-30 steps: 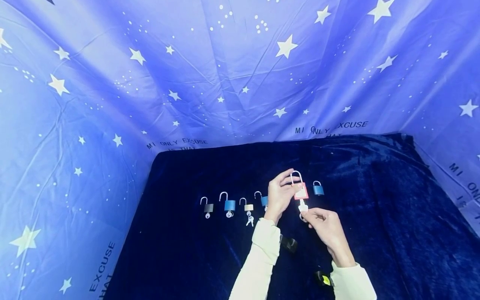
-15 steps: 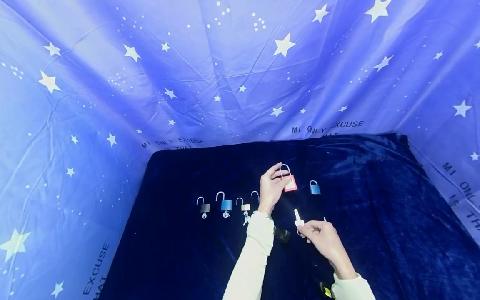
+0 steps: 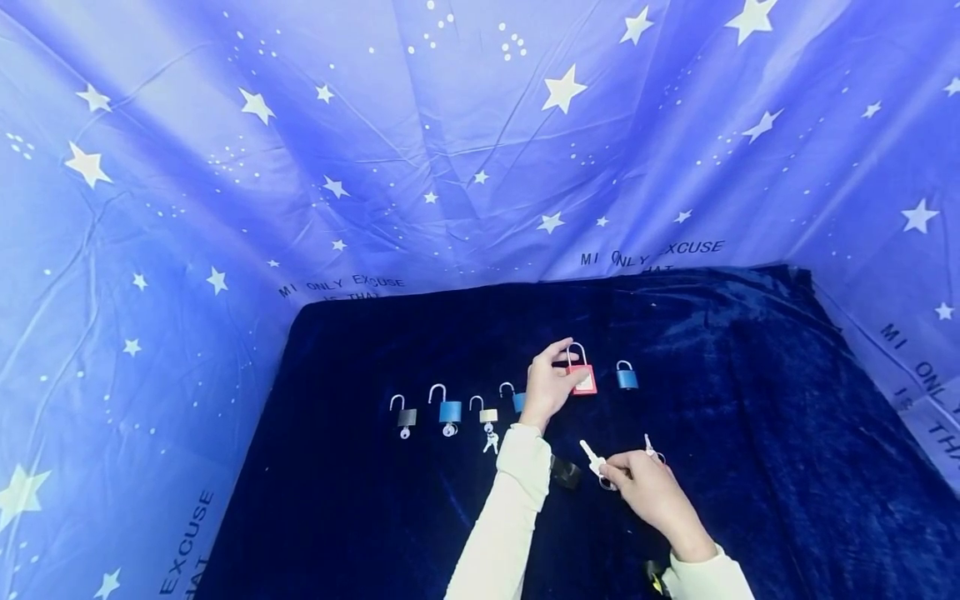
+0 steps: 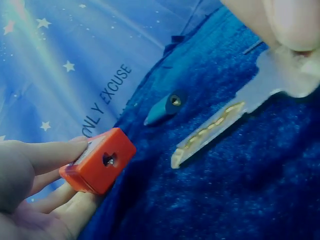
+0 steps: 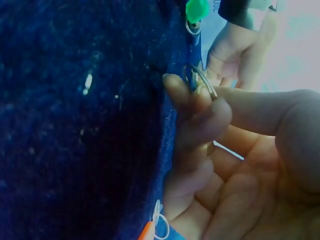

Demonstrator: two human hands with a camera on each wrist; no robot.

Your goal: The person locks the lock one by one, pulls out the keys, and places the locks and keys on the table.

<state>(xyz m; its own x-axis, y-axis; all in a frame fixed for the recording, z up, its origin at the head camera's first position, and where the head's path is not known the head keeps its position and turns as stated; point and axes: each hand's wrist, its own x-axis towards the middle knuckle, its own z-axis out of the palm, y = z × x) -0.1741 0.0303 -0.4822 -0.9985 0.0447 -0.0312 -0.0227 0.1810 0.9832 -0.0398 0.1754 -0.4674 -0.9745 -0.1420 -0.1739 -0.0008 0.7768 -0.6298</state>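
Your right hand is pinching one key; a second key is showing just past your knuckles. Your left hand is gripping one red padlock above the cloth, apart from both keys. Four padlocks are lying left, one blue padlock right.

The red padlock in my left hand, the key in my right hand, well apart.
My left thumb lies along the lock's upper side with fingers beneath, its dark keyhole showing; the key's head is pinched at upper right, its grooved blade slanting down leftward. Farther back, a blue padlock lies on plush blue cloth, near a blue curtain printed with white stars and "ONLY EXCUSE".
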